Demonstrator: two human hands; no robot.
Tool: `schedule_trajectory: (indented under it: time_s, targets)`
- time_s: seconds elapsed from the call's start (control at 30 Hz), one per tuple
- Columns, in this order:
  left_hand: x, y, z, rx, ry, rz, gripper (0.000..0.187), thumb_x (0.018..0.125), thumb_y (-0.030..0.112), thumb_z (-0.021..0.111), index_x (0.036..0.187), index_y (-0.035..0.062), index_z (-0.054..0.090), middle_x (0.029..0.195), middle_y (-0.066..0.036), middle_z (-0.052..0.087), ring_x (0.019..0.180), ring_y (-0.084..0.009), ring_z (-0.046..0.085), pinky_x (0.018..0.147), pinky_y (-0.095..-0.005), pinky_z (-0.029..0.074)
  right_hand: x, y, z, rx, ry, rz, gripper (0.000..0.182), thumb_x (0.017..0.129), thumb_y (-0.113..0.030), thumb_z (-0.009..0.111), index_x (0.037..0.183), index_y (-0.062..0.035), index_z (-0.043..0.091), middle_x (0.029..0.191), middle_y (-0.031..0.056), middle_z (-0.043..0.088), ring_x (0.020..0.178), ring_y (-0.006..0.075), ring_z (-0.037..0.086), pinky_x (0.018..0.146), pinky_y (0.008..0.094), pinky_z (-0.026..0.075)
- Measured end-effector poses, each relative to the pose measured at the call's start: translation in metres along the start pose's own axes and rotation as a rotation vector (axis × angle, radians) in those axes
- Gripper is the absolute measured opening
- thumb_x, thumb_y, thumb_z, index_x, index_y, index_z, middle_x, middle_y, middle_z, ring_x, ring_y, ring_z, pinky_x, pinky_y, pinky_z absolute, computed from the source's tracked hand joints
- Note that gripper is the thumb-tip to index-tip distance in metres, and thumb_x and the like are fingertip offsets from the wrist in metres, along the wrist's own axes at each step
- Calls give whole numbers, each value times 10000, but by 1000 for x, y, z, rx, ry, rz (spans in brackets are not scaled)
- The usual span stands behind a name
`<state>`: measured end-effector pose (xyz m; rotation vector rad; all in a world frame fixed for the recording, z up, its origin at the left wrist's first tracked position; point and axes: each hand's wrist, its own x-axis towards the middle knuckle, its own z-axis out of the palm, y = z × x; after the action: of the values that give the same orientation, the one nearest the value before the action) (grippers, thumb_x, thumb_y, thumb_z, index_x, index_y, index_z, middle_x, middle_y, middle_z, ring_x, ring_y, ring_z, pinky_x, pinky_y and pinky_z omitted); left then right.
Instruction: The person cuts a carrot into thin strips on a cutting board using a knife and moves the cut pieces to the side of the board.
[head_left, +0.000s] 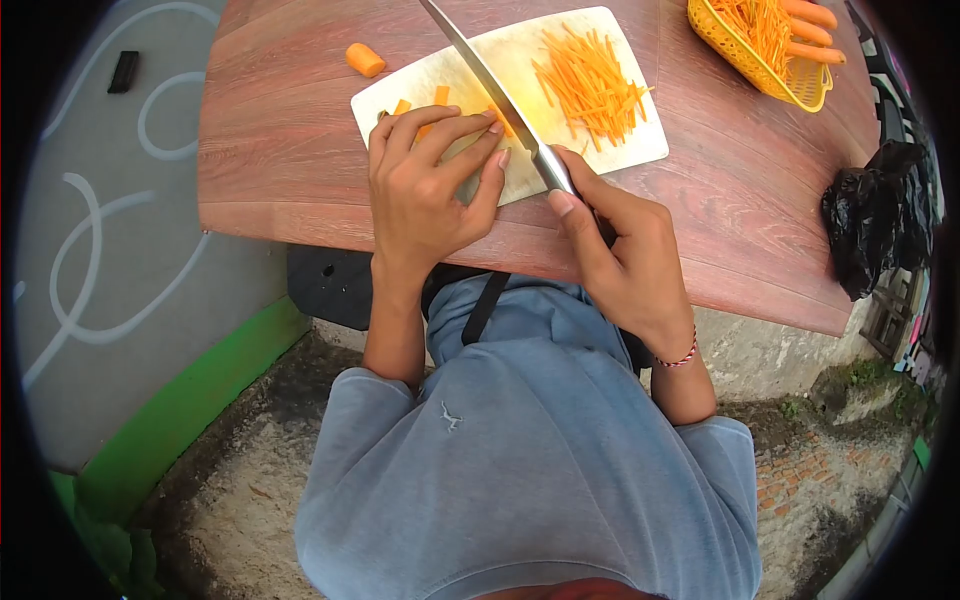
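Note:
My right hand (622, 240) is wrapped round the dark handle of a kitchen knife (490, 82), whose blade slants up and left across a white cutting board (510, 35). Left of the blade, my left hand (430, 185) rests over the board with bent fingers. Its fingertips press on a piece of carrot (503, 121) close beside the blade. Other carrot pieces (441, 96) show partly beyond the knuckles; the rest is hidden under the hand. A pile of carrot sticks (590, 85) lies on the board's right part.
A carrot chunk (365, 60) lies on the wooden table (280, 150) past the board. At the far right, a yellow basket (745, 55) holds shredded carrot and several whole carrots (812, 32). A black plastic bag (880, 215) hangs at the table's right edge.

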<state>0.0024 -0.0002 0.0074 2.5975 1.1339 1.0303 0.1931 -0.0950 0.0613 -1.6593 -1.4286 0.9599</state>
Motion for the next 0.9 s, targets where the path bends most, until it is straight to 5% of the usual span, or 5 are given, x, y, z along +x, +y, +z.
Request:
schedule_trajectory:
  time_s: [0.77,0.9]
  targets:
    - [1,-1,0,-48,-2,7,174,797,81,803,968,59,829,1090,-58,781,1105,-299,694,972,-447,488,2,-4,13,-186,-1,-122,384,1025,-137,667,1339,81,634,808,256,685,721,426,695,647,516,531]
    - [-3,-5,4,-37,-9,-4,175,833,179,814,982,93,844,1091,10,775,1107,-258,678,1025,-466,439,18,-3,20,-219,23,-184,392,1043,-180,635,1342,73,621,801,241,693,723,432,700,640,529,533]
